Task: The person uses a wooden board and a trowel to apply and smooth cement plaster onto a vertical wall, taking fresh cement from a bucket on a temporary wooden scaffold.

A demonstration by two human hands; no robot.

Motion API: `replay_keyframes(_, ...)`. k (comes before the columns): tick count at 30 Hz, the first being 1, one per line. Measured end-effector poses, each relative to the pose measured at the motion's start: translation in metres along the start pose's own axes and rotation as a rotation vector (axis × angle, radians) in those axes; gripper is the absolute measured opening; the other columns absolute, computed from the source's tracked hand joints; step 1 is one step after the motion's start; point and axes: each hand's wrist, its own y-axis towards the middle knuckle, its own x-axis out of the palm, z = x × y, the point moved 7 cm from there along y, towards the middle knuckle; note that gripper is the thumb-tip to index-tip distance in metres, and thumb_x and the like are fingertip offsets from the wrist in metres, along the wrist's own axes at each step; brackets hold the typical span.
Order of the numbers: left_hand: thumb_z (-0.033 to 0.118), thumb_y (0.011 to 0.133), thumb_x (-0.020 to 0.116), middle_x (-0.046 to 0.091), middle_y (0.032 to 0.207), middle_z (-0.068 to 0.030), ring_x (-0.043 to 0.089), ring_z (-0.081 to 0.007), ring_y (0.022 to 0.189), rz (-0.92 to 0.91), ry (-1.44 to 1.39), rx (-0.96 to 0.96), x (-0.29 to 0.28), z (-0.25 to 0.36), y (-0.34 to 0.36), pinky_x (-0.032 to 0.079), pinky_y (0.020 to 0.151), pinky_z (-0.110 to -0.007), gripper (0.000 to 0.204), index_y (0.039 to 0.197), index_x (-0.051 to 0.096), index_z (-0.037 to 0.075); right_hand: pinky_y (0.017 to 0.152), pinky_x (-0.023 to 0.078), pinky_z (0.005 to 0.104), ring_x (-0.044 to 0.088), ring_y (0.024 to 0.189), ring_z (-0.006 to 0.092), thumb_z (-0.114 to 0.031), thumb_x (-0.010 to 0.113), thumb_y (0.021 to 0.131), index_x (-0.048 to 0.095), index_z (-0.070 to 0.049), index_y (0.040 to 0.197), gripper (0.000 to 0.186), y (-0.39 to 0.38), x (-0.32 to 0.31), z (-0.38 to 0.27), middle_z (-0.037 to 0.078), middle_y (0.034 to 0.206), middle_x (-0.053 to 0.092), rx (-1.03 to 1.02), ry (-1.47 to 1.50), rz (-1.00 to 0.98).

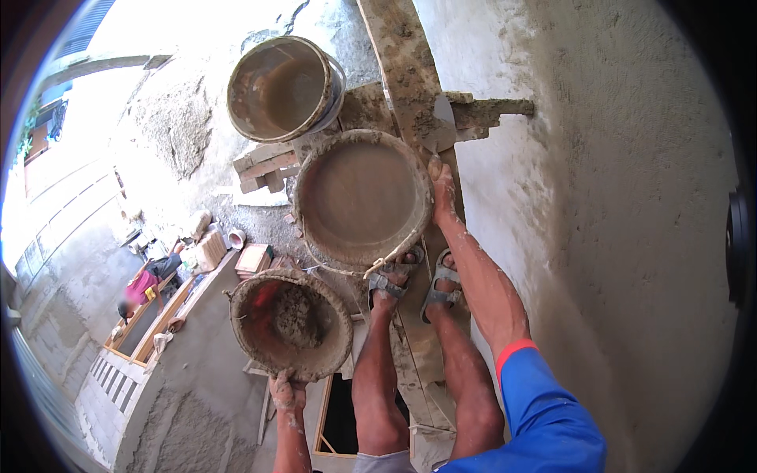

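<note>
Left hand (287, 391) clamps the mortar bucket (247, 322) by its rim; expect a heavy, slick load. Right hand (444, 191) appears closed around the handle of the light, stiff trowel (443, 124).

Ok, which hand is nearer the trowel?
Right. The right hand is at the handle of the trowel; the left hand is well away, below and to the left in the picture, at the rim of the mortar bucket.

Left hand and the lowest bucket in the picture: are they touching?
Touching. The head view shows the left hand with its fingers against the near edge of the lowest bucket, no gap visible.
</note>
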Motion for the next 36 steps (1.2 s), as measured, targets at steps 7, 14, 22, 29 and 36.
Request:
replay_keyframes(7,-0.004,0.077,0.05,0.059,0.109,-0.0138,0.065,-0.0324,0.088,0.027,-0.071,0.028,0.002,-0.002,0.004,0.061,0.067,-0.047,0.048,0.123,0.041,0.006,0.074,0.048,0.0488,0.061,0.086,0.0446,-0.026,0.07,0.074,0.049,0.002,0.101,0.044,0.049,0.015,-0.036,0.028,0.091,0.062,-0.199,-0.367,-0.031)
replay_keyframes(14,-0.004,0.078,0.05,0.06,0.102,-0.0096,0.065,-0.0277,0.086,-0.045,-0.041,0.003,0.025,0.008,-0.003,0.059,0.067,-0.044,0.039,0.115,0.045,0.007,0.051,0.049,0.0338,0.058,0.059,0.0199,-0.022,0.065,0.076,0.051,-0.001,0.105,0.039,0.033,0.002,-0.101,0.008,0.073,0.058,-0.103,0.017,-0.191)
replay_keyframes(22,-0.003,0.077,0.049,0.06,0.103,-0.0109,0.066,-0.0282,0.084,-0.008,-0.095,0.054,0.034,0.024,-0.047,0.061,0.065,-0.044,0.04,0.116,0.044,0.007,0.058,0.05,0.036,0.06,0.061,0.0231,-0.018,0.062,0.078,0.052,-0.004,0.12,0.045,-0.098,-0.086,-0.186,0.01,0.075,0.06,-0.417,-0.199,-0.326)
replay_keyframes(29,-0.001,0.081,0.047,0.058,0.105,-0.0106,0.065,-0.0276,0.083,-0.045,-0.172,0.055,0.052,0.041,-0.066,0.061,0.063,-0.046,0.04,0.12,0.042,0.009,0.076,0.05,0.0457,0.059,0.085,0.0385,-0.016,0.063,0.076,0.053,-0.009,0.122,0.048,-0.167,-0.092,-0.204,0.019,0.092,0.057,-0.607,-0.701,-0.466)
replay_keyframes(36,-0.004,0.081,0.053,0.059,0.098,-0.0071,0.064,-0.0214,0.081,0.087,-0.057,0.17,0.065,0.075,-0.081,0.059,0.063,-0.039,0.037,0.117,0.048,0.005,0.081,0.049,0.0381,0.064,0.087,0.0271,-0.008,0.058,0.076,0.054,0.0,0.122,0.047,-0.162,-0.148,-0.243,0.019,0.1,0.065,-0.278,-0.414,-0.306)
